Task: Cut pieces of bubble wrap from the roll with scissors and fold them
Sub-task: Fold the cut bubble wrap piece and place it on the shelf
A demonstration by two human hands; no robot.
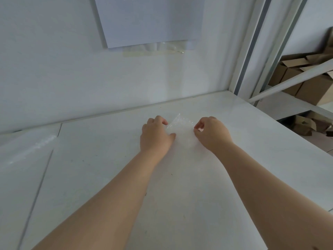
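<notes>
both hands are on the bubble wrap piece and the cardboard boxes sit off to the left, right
No: the head view shows the cardboard boxes on the right. The left hand and right hand are on the bubble wrap piece, as stated.

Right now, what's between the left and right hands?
A small clear bubble wrap piece on the white table spans the gap; the left hand and right hand each pinch an edge. Head view shows it.

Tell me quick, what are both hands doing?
Left hand: grips the wrap at its left edge.
Right hand: pinches the wrap's right edge.
</notes>
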